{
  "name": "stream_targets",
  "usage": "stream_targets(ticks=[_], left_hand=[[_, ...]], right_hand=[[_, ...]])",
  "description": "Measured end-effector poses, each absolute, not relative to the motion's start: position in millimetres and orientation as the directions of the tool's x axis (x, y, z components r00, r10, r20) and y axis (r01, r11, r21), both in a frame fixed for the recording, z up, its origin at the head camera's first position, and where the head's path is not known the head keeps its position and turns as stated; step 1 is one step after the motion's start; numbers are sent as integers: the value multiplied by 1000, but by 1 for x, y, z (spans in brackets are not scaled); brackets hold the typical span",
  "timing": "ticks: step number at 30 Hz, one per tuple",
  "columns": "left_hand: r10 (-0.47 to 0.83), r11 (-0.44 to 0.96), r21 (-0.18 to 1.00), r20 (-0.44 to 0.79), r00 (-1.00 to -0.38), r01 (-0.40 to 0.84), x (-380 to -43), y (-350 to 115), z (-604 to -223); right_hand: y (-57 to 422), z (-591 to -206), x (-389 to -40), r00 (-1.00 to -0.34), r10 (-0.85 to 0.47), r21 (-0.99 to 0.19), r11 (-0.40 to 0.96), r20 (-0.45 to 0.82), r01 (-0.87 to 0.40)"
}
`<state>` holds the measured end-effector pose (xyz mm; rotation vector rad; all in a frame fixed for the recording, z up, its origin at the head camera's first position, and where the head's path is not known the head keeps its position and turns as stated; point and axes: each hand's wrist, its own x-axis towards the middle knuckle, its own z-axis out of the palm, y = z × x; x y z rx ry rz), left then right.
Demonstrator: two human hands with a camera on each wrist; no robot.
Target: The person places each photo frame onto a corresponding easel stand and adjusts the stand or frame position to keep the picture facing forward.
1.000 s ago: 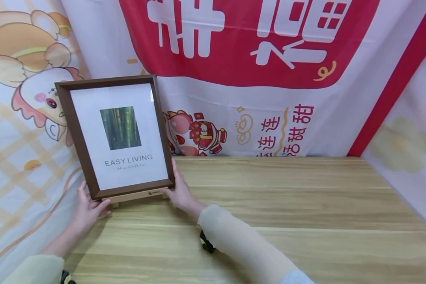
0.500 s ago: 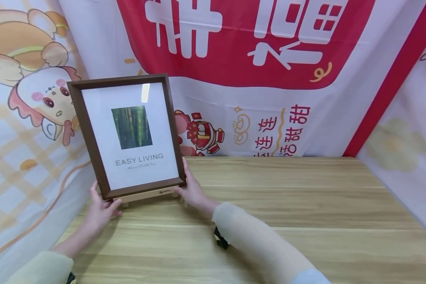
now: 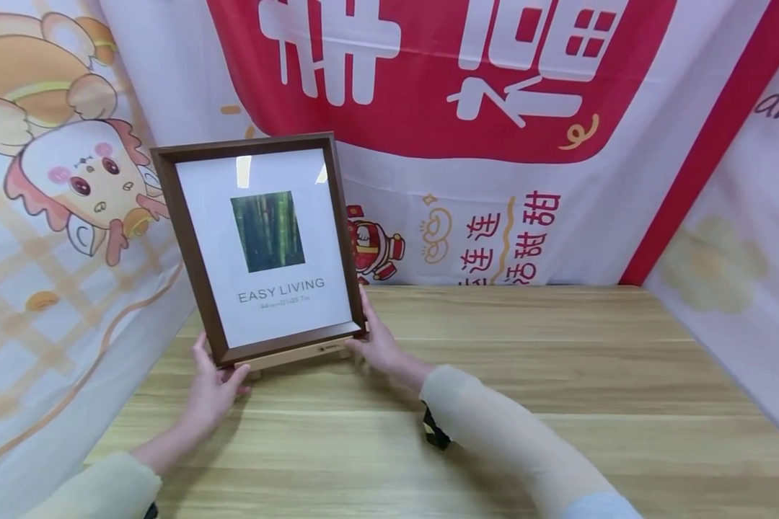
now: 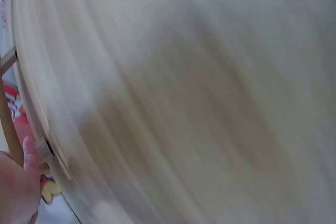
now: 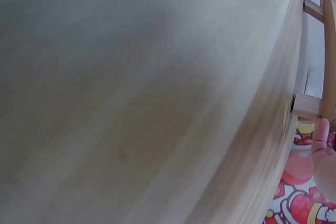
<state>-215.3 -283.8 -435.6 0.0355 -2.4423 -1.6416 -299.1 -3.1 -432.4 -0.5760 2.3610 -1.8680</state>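
Observation:
A brown picture frame [image 3: 275, 216] with a bamboo picture and "EASY LIVING" lettering leans back on a light wooden display stand [image 3: 292, 355], left of centre in the head view. My left hand [image 3: 213, 386] grips the stand's lower left corner, its thumb on the front ledge. At the lower right corner, my right hand [image 3: 383, 348] holds the stand, thumb on the ledge and fingers up along the frame's side. Both wrist views catch the stand's short feet, one foot [image 4: 44, 150] by the left thumb, another foot [image 5: 308, 104] near the right thumb.
The wood-grain table [image 3: 526, 360] stretches right and toward me. A printed cloth [image 3: 389, 173] with red and white characters hangs behind it. A cartoon-printed cloth [image 3: 39, 346] borders the left side, and a pale cloth [image 3: 727, 324] the right.
The framed picture and its stand have shifted right along the table, with both hands still holding the stand. The head view has also turned slightly.

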Motion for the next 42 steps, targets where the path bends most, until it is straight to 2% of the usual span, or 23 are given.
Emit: stream_targets(ticks=[13,26,42], left_hand=[[-117,343,936,128,-985,81,-221,-240,-437],[-71,324,941,133,-989,103,-241,-193,-441],[-20,345,930,143,-990,127,-252,-147,-443]], right_hand=[[44,-435,-300,-927,-330,-959,153,178,-239],[96,-437,-296,-946,-290,-987,35,142,-159],[148,-437,-287,-963,-235,-977,133,132,-166]])
